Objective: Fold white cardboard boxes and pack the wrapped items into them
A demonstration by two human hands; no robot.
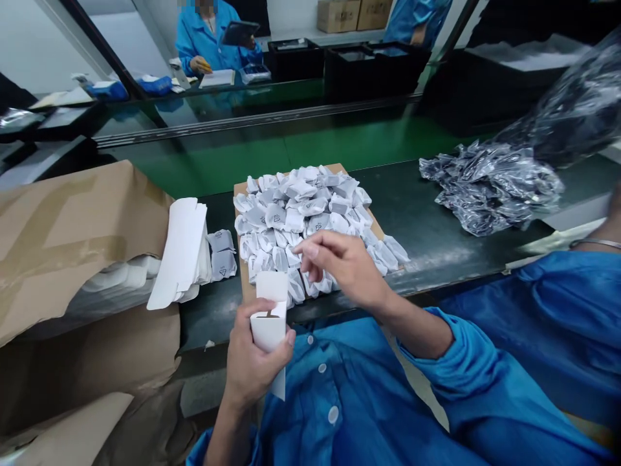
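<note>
Head view: my left grip (pixel 250 366) holds a narrow white card carton (pixel 268 331); my right grip (pixel 345 264) hovers over small grey-white, paper-wrapped packets (pixel 301 210).
The packets lie just ahead of the carton and to its right, heaped on a brown cardboard sheet (pixel 248 291) on the dark green tabletop (pixel 402 197). My right grip is nearer, half-curled, nothing visible in it. The carton's long axis points roughly away from me, flap up. The packets look crinkled, some printed with dark triangles.
</note>
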